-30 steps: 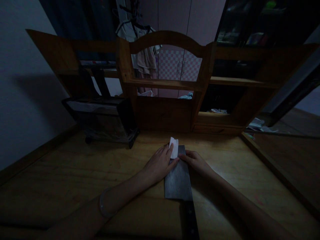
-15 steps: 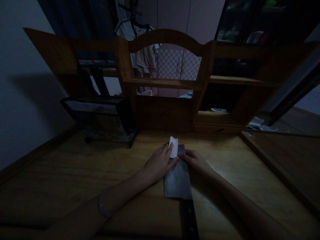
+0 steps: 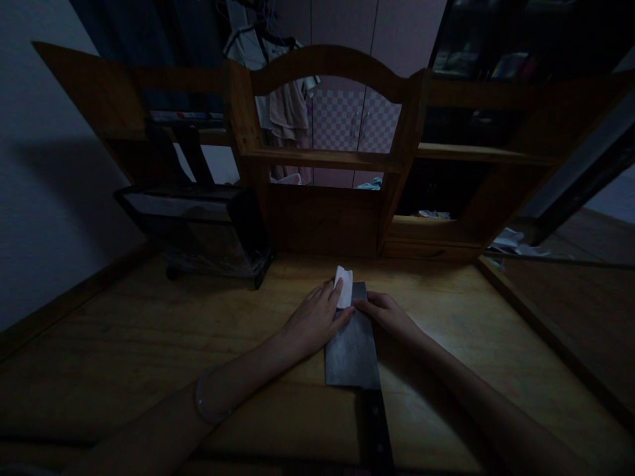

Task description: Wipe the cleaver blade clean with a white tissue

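A cleaver [image 3: 351, 350] with a broad grey blade lies in front of me, its black handle toward me and partly cut off at the bottom. My left hand [image 3: 320, 314] rests at the blade's far left side, fingers closed on a folded white tissue [image 3: 344, 289] that sits on the blade's far end. Its thumb lies across the blade. From the other side, my right hand [image 3: 387, 312] pinches the far right edge of the blade between thumb and fingers. The fingertips beneath the blade are hidden.
The wooden desk [image 3: 198, 344] carries a shelf unit [image 3: 322, 221] along its back. At the back left stands a dark knife holder [image 3: 198, 231] with black handles sticking out. White papers [image 3: 516, 243] lie beyond the right edge. The room is dim.
The whole view has shifted slightly, with things sitting a little higher in the picture. Both hands keep their places on the cleaver and tissue.
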Motion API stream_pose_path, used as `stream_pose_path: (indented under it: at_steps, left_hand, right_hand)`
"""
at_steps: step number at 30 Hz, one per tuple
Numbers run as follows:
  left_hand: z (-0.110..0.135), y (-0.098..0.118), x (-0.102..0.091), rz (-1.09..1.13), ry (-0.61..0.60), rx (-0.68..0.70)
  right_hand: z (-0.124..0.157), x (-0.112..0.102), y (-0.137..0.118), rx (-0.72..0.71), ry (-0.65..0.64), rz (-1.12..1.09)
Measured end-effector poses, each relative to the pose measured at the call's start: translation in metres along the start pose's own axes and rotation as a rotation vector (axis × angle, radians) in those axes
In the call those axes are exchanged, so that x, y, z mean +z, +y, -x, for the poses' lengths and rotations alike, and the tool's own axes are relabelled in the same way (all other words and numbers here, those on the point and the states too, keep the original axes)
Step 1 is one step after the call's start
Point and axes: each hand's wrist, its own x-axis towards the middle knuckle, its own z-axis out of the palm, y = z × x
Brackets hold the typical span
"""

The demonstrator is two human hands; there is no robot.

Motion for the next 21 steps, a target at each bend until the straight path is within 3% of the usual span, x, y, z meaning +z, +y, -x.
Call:
stream_pose_path:
  at_steps: [21]
  left_hand:
    - [0.0009,0.0011,-0.0018,0.013,0.001,-0.004]
  right_hand:
    - [0.0012,0.0003,0.0000,0.008,-0.004,-0.006]
